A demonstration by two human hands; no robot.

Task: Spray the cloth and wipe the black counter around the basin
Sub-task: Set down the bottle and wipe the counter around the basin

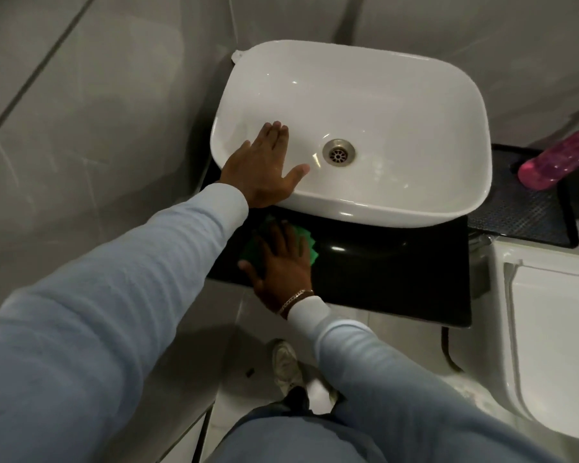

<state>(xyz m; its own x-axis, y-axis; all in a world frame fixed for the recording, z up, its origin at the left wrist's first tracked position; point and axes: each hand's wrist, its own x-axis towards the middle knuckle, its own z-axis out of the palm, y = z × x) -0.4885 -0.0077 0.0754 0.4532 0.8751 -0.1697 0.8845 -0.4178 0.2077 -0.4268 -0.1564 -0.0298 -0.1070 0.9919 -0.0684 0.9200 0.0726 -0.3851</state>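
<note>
A white oval basin (381, 105) sits on a glossy black counter (398, 279). My left hand (264, 165) lies flat on the basin's near left rim, fingers spread, holding nothing. My right hand (279, 262) presses flat on a green cloth (310, 243) at the counter's front left corner, just under the basin's edge. Most of the cloth is hidden under the hand. A pink spray bottle (555, 162) stands at the far right on a black textured mat (522, 212).
Grey tiled walls close in on the left and behind. A white toilet (549, 329) stands to the right of the counter. My shoe (286, 365) and leg are on the pale floor tiles below the counter's front edge.
</note>
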